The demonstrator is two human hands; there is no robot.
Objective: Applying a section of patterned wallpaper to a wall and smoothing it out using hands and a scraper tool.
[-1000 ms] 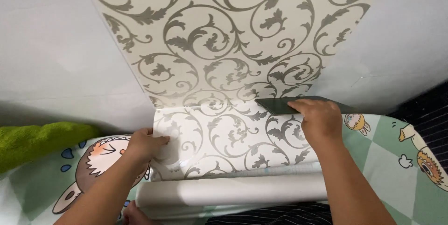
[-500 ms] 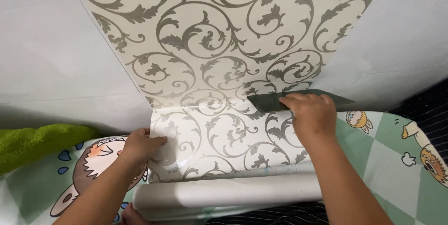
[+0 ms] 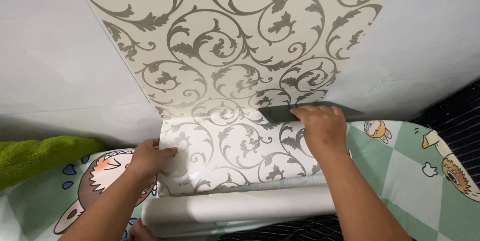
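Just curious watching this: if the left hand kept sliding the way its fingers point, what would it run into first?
The left hand points rightward across the loose patterned wallpaper. Going straight on, it would probably first meet the right hand pressing the dark scraper, though depth is hard to judge.

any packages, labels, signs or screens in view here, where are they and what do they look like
None: no package, label, sign or screen shows.
Nearest printed things:
wallpaper sheet: on the white wall, cream with grey scrolls; its roll lies below.
cartoon cloth: under the roll, green and white checks with drawn characters.
right hand presses a dark flat tool; left hand holds the sheet's edge.
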